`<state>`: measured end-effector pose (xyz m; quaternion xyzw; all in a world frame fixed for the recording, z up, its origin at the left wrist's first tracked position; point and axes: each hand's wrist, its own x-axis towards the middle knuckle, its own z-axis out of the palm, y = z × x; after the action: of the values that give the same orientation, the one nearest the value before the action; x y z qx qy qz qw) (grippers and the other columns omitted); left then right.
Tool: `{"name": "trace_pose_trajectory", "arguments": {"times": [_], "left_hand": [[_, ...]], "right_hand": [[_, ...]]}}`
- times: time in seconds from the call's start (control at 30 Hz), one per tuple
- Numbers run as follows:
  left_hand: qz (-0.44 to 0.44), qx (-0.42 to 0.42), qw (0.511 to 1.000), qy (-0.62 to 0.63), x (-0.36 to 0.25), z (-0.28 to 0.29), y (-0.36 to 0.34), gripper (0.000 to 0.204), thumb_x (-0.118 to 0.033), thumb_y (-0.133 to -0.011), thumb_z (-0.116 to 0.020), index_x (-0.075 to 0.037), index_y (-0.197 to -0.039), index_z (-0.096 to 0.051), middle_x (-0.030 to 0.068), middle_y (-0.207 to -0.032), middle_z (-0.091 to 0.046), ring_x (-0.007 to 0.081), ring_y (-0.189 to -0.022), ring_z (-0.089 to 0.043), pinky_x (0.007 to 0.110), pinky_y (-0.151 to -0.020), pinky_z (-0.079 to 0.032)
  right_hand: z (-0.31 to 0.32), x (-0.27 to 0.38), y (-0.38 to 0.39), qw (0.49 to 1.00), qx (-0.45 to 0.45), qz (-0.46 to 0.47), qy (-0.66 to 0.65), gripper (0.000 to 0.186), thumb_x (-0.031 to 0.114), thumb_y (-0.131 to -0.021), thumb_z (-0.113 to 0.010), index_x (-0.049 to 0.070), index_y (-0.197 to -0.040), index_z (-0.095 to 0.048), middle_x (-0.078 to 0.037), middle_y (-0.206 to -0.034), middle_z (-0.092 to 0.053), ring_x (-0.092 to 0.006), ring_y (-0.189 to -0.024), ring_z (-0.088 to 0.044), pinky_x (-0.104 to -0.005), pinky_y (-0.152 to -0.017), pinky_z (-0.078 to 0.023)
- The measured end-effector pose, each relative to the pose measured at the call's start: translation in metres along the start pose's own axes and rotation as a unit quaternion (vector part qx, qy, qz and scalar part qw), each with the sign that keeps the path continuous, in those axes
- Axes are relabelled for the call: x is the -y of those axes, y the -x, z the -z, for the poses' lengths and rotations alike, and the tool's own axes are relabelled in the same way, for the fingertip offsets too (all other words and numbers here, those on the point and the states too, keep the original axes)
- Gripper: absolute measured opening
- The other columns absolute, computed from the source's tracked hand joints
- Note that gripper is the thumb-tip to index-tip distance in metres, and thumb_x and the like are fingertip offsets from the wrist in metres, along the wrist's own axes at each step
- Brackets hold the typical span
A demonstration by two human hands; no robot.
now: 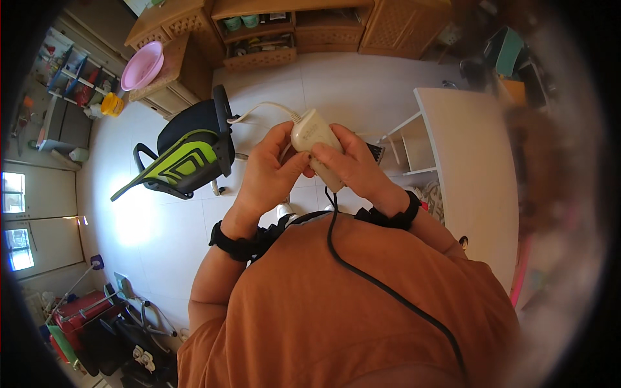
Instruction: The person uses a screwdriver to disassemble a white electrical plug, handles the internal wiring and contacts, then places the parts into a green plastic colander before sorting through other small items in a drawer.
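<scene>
In front of my chest I hold a white power block, long with a rounded end; whether it is a power strip or an adapter, I cannot tell. Its far end has a white cord that runs left toward the chair. At the near end a black cable comes out and trails down over my orange shirt. My left hand is closed on the block's left side, thumb on its edge. From the right, my right hand grips it with the thumb across the top. Fingers hide part of its underside.
A black and green office chair stands to the left. On the right is a white table. Wooden cabinets line the far wall, with a pink basin on one. Red and black items crowd the lower left.
</scene>
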<state>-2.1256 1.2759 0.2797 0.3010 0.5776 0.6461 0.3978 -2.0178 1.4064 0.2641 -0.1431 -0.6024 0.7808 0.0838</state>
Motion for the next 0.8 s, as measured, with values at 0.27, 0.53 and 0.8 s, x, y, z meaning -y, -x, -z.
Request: {"name": "trace_pose_trajectory", "arguments": {"times": [0.27,0.53,0.8], "left_hand": [[0.006,-0.002,1.000,0.008,0.005,0.003,-0.001,0.037,0.005,-0.084,-0.052,0.008,-0.119,-0.042,0.0115,-0.096,-0.058,0.0121,-0.070,-0.057,0.023,-0.064,-0.048],[0.036,-0.011,0.999,-0.015,-0.003,0.010,-0.012,0.031,-0.002,-0.087,-0.050,0.008,-0.116,-0.044,0.0098,-0.086,-0.060,0.0118,-0.063,-0.058,0.023,-0.059,-0.048],[0.034,-0.041,0.998,-0.040,-0.005,0.008,-0.016,0.027,-0.005,-0.088,-0.050,0.008,-0.111,-0.045,0.0108,-0.083,-0.060,0.0120,-0.059,-0.057,0.022,-0.055,-0.047]], "right_hand": [[0.000,-0.003,0.000,0.999,0.001,0.022,0.025,0.030,0.022,-0.086,-0.058,-0.001,-0.103,-0.050,-0.007,-0.090,-0.059,-0.0091,-0.078,-0.055,-0.0237,-0.067,-0.046],[0.001,-0.001,-0.001,0.999,0.018,-0.025,0.010,0.031,0.021,-0.087,-0.057,-0.001,-0.108,-0.049,-0.006,-0.093,-0.059,-0.0085,-0.080,-0.055,-0.0232,-0.068,-0.046],[0.008,-0.008,-0.005,0.999,0.012,-0.005,0.030,0.032,0.020,-0.088,-0.056,-0.001,-0.112,-0.050,-0.006,-0.095,-0.058,-0.0094,-0.083,-0.054,-0.0233,-0.071,-0.046]]}}
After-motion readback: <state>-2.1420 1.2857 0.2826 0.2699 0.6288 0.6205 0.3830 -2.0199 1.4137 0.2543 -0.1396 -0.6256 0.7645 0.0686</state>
